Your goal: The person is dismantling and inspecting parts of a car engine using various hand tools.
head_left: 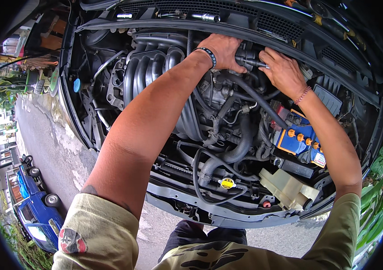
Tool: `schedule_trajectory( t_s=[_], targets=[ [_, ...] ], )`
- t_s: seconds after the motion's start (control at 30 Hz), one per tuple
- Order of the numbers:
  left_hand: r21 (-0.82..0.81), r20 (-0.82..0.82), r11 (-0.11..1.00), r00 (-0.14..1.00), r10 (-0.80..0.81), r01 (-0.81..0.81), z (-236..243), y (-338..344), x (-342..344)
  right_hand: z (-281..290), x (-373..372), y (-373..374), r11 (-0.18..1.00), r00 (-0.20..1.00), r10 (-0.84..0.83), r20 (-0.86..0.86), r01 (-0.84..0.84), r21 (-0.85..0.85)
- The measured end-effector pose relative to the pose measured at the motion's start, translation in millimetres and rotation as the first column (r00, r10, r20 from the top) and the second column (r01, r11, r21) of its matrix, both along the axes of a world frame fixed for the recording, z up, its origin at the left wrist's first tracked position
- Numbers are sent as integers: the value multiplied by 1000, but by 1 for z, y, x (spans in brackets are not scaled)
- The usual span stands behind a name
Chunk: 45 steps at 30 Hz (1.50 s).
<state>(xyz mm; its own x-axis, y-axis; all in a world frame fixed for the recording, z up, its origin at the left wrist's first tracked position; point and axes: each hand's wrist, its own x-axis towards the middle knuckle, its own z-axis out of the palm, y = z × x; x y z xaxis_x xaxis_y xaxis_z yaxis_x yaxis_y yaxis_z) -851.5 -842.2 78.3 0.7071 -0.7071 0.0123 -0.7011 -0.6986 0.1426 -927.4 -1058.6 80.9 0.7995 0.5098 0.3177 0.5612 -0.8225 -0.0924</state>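
Both my hands reach deep into a car's engine bay, close under the rear cowl. My left hand (pixel 222 50), with a dark braided band at the wrist, bends over dark parts beside the intake manifold (pixel 148 72). Its thumb points right and its fingertips are hidden, so what they grip is unclear. A black cylindrical part (pixel 250 60) lies between the hands. Curled around its right end are the fingers of my right hand (pixel 283 71), which wears a reddish braided band. Just below runs a thick black hose (pixel 256 96).
A blue battery (pixel 297 139) with orange caps lies below my right forearm. Nearer are a whitish plastic reservoir (pixel 286 186) and the yellow-labelled radiator cap (pixel 227 183). Metal sockets (pixel 205 17) rest on the cowl (pixel 277 24). A blue vehicle (pixel 36 216) stands on the left.
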Motion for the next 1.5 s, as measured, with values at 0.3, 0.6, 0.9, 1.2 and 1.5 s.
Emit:
schedule_trajectory(
  t_s=[0.3,0.6,0.9,1.2,1.5],
  targets=[
    [-7,7,1000,1000,10,-10,-1,0,0,20,11,1,977,784,-143,-604,209,40],
    [-17,14,1000,1000,9,-9,1,-2,-1,-3,-13,8,989,987,-150,-64,148,-27],
    [-9,56,1000,998,-9,10,-2,-2,-1,7,-5,12,968,871,-252,-423,224,-114],
    [10,11,1000,1000,11,-11,3,0,-2,1,-10,4,998,996,-60,-67,58,-26],
    [16,10,1000,1000,8,-8,4,0,-2,-3,-6,13,938,953,-267,-142,224,-266]
  ],
)
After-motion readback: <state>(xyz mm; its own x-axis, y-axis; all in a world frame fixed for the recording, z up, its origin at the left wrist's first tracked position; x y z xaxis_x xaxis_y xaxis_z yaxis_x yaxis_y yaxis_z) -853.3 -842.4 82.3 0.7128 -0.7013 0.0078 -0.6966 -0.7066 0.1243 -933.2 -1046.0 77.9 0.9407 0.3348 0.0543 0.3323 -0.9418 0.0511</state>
